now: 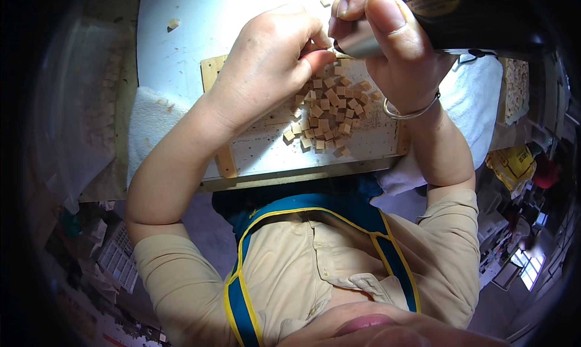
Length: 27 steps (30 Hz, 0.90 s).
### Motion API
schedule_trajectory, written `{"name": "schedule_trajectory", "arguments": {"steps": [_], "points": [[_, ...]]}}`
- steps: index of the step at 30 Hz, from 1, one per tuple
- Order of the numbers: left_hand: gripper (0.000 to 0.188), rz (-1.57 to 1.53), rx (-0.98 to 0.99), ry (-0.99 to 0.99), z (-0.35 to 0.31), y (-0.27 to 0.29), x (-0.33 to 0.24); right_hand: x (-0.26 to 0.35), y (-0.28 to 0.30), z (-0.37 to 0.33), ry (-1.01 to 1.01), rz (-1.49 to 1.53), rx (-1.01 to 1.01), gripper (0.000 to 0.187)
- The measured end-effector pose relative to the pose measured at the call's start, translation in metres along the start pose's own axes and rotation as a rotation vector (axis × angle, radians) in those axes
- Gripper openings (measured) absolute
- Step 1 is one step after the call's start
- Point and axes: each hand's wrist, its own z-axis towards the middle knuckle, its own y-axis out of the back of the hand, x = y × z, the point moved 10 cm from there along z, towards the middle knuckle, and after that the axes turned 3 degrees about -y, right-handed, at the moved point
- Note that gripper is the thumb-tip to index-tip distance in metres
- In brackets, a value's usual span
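Note:
My right hand [402, 59] grips a thick black handheld tool with a silver metal nose [360, 41]; its black body [484, 20] reaches to the upper right. My left hand [266, 62] is closed in a pinch close to the tool's tip. Whatever lies between its fingertips is hidden. Below both hands, a loose pile of small wooden cubes [327, 114] covers part of a white board [260, 141] with wooden strips along its sides.
More wooden cubes lie at the far edge of the white tabletop [175, 62], with a single cube [173, 24] at the far left. White towels [151, 120] drape both sides. A box of wooden pieces [514, 93] stands at the right, near a yellow bag [511, 165].

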Motion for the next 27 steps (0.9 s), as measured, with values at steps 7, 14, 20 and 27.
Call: {"name": "schedule_trajectory", "arguments": {"steps": [7,14,20,27], "points": [[0.015,-0.079,0.117,0.064,-0.004,-0.007,0.000,0.045,0.022,0.023,0.278,0.504,0.055,0.043],[0.029,-0.209,0.291,0.201,0.000,0.004,0.005,0.038,0.056,0.036,0.286,0.430,-0.169,0.037],[0.017,0.566,0.118,-0.208,0.049,0.011,-0.021,0.041,0.051,0.028,0.147,0.566,-0.290,0.040],[0.022,0.653,0.163,0.003,0.049,0.006,-0.012,0.042,0.058,0.029,0.357,0.384,-0.197,0.030]]}}
